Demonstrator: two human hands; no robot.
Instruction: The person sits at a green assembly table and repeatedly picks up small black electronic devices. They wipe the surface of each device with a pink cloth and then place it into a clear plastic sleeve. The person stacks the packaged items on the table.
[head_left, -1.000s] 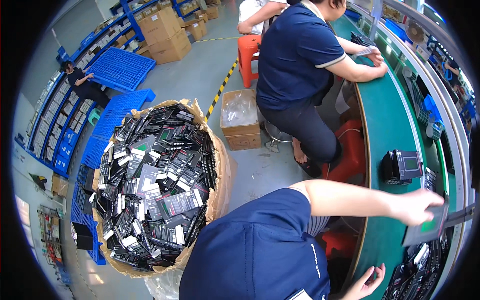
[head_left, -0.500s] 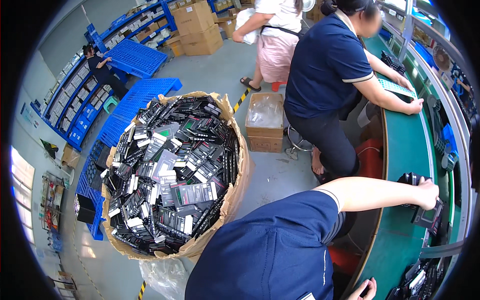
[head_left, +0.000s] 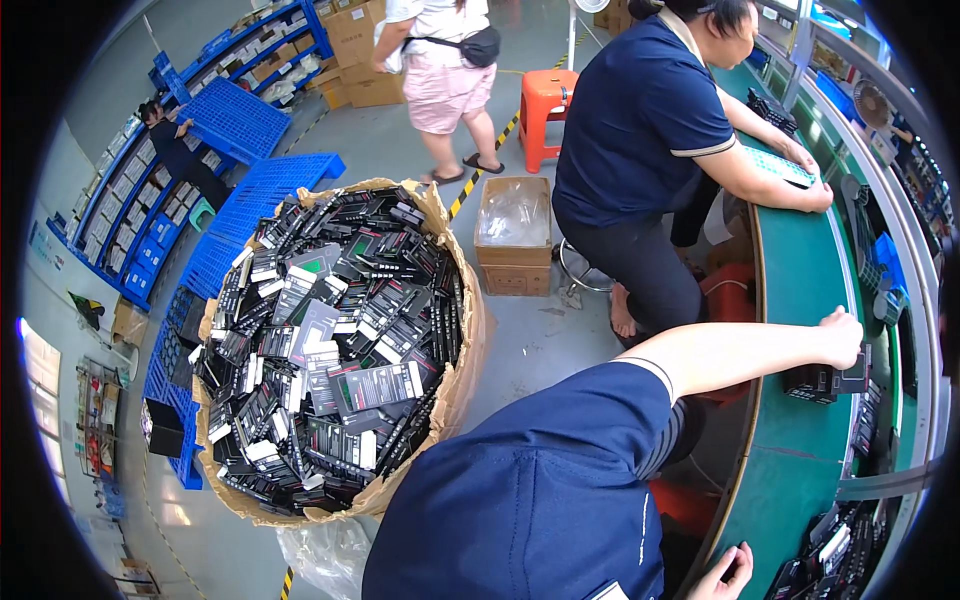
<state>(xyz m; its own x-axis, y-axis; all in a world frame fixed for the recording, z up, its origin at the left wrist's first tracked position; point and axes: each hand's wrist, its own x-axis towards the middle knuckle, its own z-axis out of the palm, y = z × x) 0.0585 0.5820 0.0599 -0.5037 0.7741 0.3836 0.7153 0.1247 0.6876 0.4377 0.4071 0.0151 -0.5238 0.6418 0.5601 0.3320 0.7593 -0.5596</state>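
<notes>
My left arm stretches out over the green bench at the right. My left hand [head_left: 842,338] is closed, its fingers curled down at the end of a dark flat box [head_left: 852,376]. Beside that box lies a small stack of black boxes [head_left: 810,383] on the bench. My right hand [head_left: 728,574] is at the lower edge, partly cut off, over the bench's near rim. Its fingers are loosely bent and apart, with nothing seen in them. Nearest to it is a heap of black packages [head_left: 830,560] at the lower right.
A large carton [head_left: 475,350] full of black retail packages stands at the left, near blue plastic pallets [head_left: 255,215]. Ahead sits a co-worker [head_left: 645,130] handling a pale sheet [head_left: 780,166] on the bench. A small carton [head_left: 515,270] and an orange stool [head_left: 545,110] stand on the floor.
My left hand has moved farther along the bench, and the boxes by it lie differently. The person in pink shorts has moved left, uncovering the orange stool. The view has shifted slightly.
</notes>
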